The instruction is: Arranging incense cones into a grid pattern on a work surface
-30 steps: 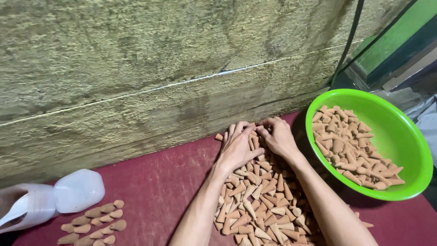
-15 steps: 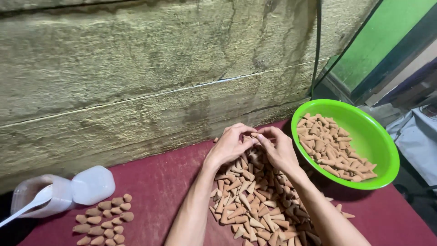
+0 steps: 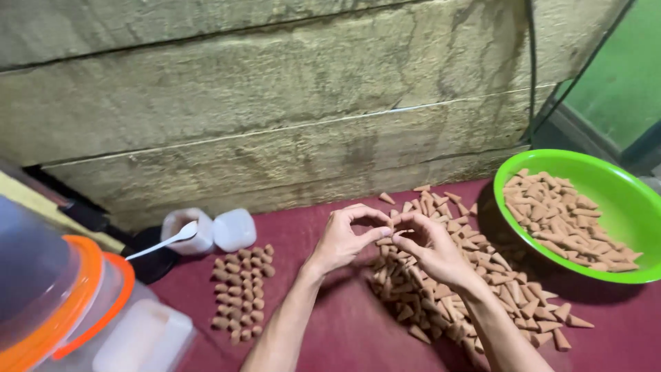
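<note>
- Left hand [image 3: 342, 241] and right hand [image 3: 428, 246] raised over the pile [image 3: 454, 275], fingertips pinched together on one small cone [image 3: 390, 233] — barely visible.
- Best kept pinched lightly; likely crumbly.
- Standing rows [image 3: 242, 293] left, green bowl [image 3: 620, 207] right — worth keeping elbows off both.

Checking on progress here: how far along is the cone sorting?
Done: a small batch of cones stands in neat rows by the white jar. In hand: the left hand and right hand meet fingertip to fingertip over the pile; what they pinch is too small to tell. Left: that loose pile and the cones in the green bowl.
</note>
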